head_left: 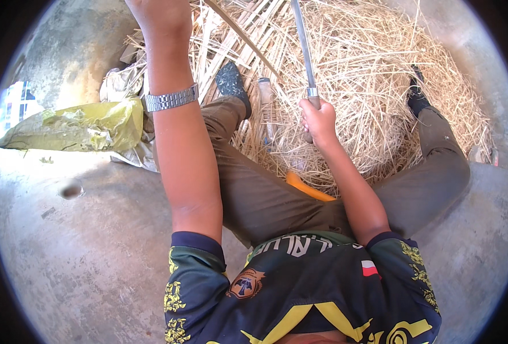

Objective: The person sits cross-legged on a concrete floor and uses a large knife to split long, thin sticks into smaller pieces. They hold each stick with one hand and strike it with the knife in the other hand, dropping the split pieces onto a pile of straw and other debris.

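My right hand (321, 121) is closed round the wooden handle of a long knife (304, 49). A metal collar joins handle and blade, and the straight blade points up and away, over a heap of pale shavings (360, 69). Stretched far forward, my left hand (159, 14) is cut off by the upper edge, so its fingers do not show. A silver watch (171, 98) circles that wrist. To the right of the left hand, a thin bamboo-like strip (243, 39) slants down toward the shavings; whether the hand touches it cannot be seen.
My legs are spread around the heap, with dark shoes (231, 86) at its sides. Between them lie a tool with a worn handle (265, 100) and an orange piece (308, 187). At left, a yellow-green sack (82, 127) rests on the concrete floor (102, 246).
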Demonstrator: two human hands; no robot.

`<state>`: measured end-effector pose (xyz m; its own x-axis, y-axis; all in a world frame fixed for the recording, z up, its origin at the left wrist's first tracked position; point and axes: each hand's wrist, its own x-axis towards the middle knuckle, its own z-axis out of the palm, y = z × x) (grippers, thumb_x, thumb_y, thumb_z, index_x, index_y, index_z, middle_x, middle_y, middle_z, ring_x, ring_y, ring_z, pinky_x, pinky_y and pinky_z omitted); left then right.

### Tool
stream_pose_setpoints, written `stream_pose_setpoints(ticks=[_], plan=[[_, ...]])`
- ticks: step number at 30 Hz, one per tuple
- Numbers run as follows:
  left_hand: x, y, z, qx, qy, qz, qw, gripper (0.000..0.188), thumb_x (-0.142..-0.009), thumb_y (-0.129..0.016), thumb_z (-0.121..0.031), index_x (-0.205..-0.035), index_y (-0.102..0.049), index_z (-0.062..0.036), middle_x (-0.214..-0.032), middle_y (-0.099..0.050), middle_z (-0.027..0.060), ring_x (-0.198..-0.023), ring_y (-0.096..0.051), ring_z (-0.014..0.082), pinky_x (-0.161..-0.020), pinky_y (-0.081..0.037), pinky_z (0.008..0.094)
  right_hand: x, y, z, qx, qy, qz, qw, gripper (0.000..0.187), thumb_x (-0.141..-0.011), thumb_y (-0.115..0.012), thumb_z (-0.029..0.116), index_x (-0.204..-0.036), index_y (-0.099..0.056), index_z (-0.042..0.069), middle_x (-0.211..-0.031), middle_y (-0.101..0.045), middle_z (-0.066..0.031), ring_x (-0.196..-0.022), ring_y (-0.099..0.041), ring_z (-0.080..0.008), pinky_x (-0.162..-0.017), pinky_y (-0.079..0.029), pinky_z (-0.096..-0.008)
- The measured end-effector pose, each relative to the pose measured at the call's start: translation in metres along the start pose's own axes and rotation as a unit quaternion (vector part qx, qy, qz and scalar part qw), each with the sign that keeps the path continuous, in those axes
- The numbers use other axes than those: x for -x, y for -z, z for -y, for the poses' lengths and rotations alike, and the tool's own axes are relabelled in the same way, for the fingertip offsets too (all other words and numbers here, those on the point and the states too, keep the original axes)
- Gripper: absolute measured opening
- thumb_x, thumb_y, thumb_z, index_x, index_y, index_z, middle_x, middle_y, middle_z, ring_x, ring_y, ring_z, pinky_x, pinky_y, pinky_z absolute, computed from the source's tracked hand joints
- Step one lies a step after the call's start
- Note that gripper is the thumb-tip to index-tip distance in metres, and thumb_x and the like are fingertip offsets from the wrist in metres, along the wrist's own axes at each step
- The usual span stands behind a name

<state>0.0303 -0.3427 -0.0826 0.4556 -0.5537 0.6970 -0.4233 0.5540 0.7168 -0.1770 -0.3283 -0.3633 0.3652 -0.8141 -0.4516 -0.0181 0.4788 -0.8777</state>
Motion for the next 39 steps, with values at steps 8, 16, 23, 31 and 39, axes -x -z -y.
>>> stream_pose_setpoints(ticks=[8, 16, 23, 31, 39], plan=[[-0.007, 0.013, 0.025, -0.008, -0.013, -0.127, 0.992, 0.040, -0.111, -0.045, -0.042, -0.085, -0.054, -0.0127, -0.066, -0.045, -0.0055, -0.054, -0.041, 0.0052, -0.048, -0.032, 0.0211, 0.021, -0.010, 0.029, -0.001, 0.089, 0.011, 0.996, 0.025, -0.089, -0.068, 0.019, -0.069, -0.057, 0.008, -0.058, -0.053, 0.0027, -0.048, -0.047, -0.0068, -0.046, -0.037, -0.0271], [0.007, -0.011, 0.013, 0.042, -0.021, -0.136, 0.990, 0.041, -0.111, -0.046, -0.040, -0.080, -0.050, -0.0146, -0.062, -0.041, -0.0070, -0.049, -0.035, 0.0039, -0.042, -0.027, 0.0213, 0.000, 0.006, -0.052, 0.072, -0.089, 0.075, 0.991, 0.027, -0.090, -0.068, 0.020, -0.070, -0.057, 0.007, -0.056, -0.053, -0.0006, -0.047, -0.050, -0.0101, -0.046, -0.040, -0.0294], [0.008, -0.008, 0.056, 0.026, -0.045, -0.133, 0.990, 0.043, -0.111, -0.047, -0.038, -0.074, -0.047, -0.0160, -0.059, -0.038, -0.0081, -0.047, -0.031, 0.0022, -0.041, -0.023, 0.0222, 0.002, -0.003, -0.041, 0.263, -0.069, 0.020, 0.962, 0.026, -0.086, -0.068, 0.017, -0.066, -0.058, 0.005, -0.059, -0.058, -0.0037, -0.046, -0.051, -0.0125, -0.045, -0.042, -0.0312], [0.005, -0.010, 0.026, 0.314, 0.169, -0.146, 0.923, 0.044, -0.111, -0.047, -0.039, -0.073, -0.047, -0.0169, -0.058, -0.037, -0.0083, -0.045, -0.031, 0.0023, -0.039, -0.023, 0.0226, 0.013, -0.009, -0.023, 0.122, 0.048, 0.007, 0.991, 0.032, -0.087, -0.069, 0.021, -0.063, -0.057, 0.006, -0.056, -0.058, -0.0009, -0.050, -0.051, -0.0120, -0.050, -0.040, -0.0327], [0.016, -0.010, 0.026, 0.198, 0.045, -0.143, 0.969, 0.045, -0.110, -0.048, -0.042, -0.074, -0.046, -0.0157, -0.059, -0.035, -0.0084, -0.045, -0.031, 0.0028, -0.039, -0.024, 0.0235, -0.005, 0.004, -0.066, 0.287, -0.103, 0.016, 0.952, 0.026, -0.085, -0.070, 0.022, -0.078, -0.063, -0.002, -0.064, -0.062, -0.0119, -0.049, -0.058, -0.0203, -0.048, -0.046, -0.0390]])
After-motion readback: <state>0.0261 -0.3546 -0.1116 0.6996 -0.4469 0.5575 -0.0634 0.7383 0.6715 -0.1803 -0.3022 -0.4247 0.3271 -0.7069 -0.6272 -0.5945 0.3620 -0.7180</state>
